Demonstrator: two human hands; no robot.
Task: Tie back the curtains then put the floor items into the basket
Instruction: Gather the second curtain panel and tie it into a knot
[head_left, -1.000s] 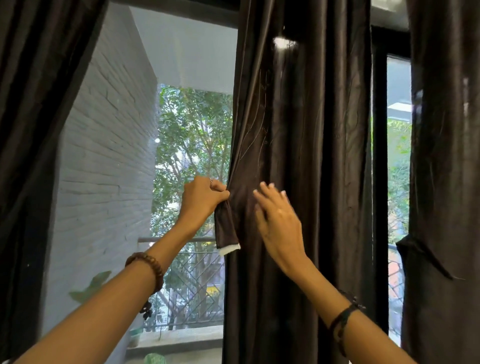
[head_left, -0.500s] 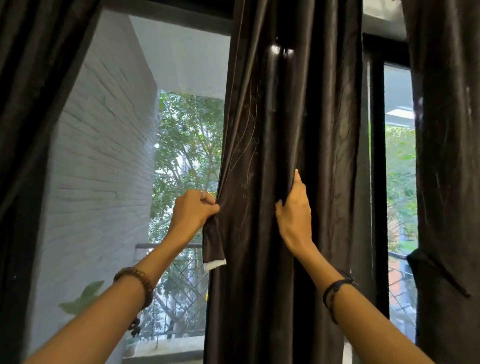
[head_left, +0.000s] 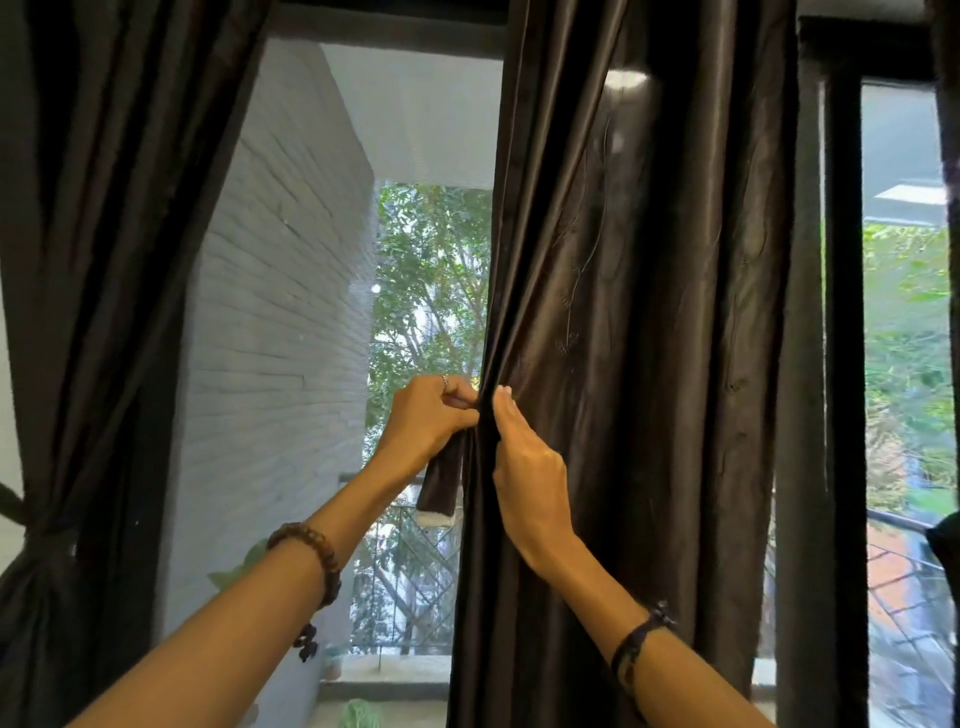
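Both forearms are bare, with no sleeve reaching them. The left wrist carries a bracelet (head_left: 311, 558) of round brown wooden beads, and a short dark tassel of beads (head_left: 306, 642) hangs just below that bracelet. A thin silver ring (head_left: 444, 380) sits on a finger of the left hand (head_left: 428, 423). The right hand (head_left: 527, 467) wears no ring that shows; well below it, a dark braided cord band (head_left: 636, 649) with a small knot wraps the right wrist.

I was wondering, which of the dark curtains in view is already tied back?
The far-left curtain: a tie cinches it low down. The middle curtain hangs loose, with both hands at its edge.
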